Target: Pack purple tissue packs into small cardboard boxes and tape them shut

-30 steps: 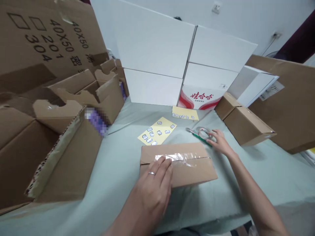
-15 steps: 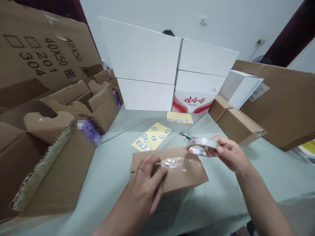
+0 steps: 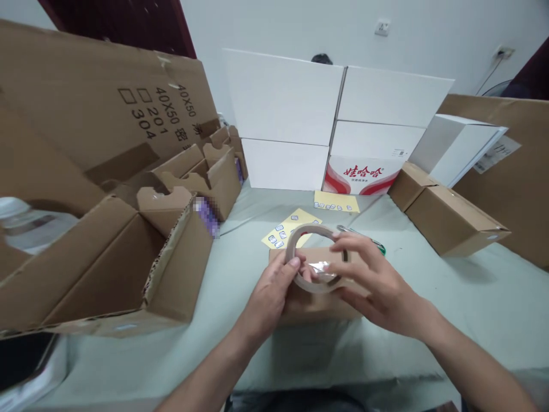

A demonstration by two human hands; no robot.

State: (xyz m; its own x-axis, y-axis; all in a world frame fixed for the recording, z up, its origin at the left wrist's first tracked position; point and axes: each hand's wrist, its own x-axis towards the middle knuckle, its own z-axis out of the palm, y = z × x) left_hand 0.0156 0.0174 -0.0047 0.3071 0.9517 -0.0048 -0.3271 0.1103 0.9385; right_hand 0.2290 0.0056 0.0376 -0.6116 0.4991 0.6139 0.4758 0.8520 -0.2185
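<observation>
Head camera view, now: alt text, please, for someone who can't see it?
A left hand grips a roll of tape above a taped cardboard box, the right hand at the roll's other side; yellow sheets lie beyond on pale green cloth.

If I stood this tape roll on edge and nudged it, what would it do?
The tape roll would probably roll easily, given its round rim. Its narrow band suggests it could tip sideways. The wide open centre hints it's light for its size.

soft, even light | faint shadows | tape strip [image 3: 319, 267] glints (small patch) | edges stretched
</observation>
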